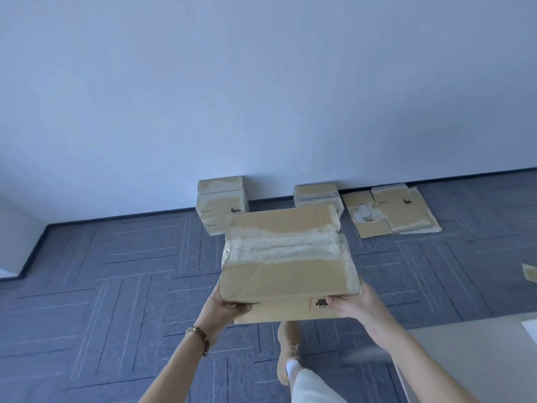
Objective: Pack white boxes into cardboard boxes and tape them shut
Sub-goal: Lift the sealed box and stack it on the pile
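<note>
Gripping both hands, taped cardboard box (286,257) looks creased.

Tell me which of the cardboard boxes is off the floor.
The taped cardboard box held between the left hand and right hand. The stacked boxes by the wall and the flattened ones lie on the carpet.

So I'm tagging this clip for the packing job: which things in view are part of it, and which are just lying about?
Part of the job:
- taped cardboard box, held by the left hand and right hand
- stacked sealed boxes by the wall
- flattened cartons on the floor

Lying about:
- bracelet on the left wrist
- white table at right
- carpet floor
</note>
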A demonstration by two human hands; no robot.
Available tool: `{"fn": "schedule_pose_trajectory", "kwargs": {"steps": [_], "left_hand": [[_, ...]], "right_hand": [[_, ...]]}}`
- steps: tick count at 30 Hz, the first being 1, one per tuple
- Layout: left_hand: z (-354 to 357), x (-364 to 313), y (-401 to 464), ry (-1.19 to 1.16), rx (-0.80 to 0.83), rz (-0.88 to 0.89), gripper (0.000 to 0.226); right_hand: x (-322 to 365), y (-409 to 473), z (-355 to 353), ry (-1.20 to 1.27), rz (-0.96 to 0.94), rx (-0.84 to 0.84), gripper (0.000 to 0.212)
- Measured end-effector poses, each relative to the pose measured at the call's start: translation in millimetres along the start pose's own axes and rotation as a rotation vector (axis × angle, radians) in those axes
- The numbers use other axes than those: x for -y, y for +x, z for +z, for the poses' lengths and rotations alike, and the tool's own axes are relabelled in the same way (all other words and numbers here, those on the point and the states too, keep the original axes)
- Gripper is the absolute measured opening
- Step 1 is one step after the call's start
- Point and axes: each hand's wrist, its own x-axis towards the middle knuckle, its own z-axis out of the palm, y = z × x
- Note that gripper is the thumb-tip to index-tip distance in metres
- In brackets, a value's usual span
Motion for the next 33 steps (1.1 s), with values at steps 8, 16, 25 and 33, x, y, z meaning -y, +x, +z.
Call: {"fn": "schedule_pose_trajectory", "kwargs": {"steps": [8, 16, 25, 33], "left_hand": [[-101.0, -75.3, 130.9, 0.012, -0.122, 0.013, 0.059], [-189.6, -154.6, 286.3, 0.006, -0.203, -0.011, 0.061], [-270.3, -156.0, 432.6, -0.059, -0.226, -0.063, 0.075], [-327.2, -125.1, 545.3, -0.052, -0.149, -0.029, 0.072]], "right_hand": [[98.8, 176.2, 70.8, 0.055, -0.012, 0.113, 0.062], [192.6, 359.3, 125.0, 0.066, 0.002, 0.189, 0.071], [236.5, 513.0, 184.2, 0.010, -0.003, 0.177, 0.072], [214.8, 605.8, 238.3, 0.017, 0.007, 0.097, 0.077]]}}
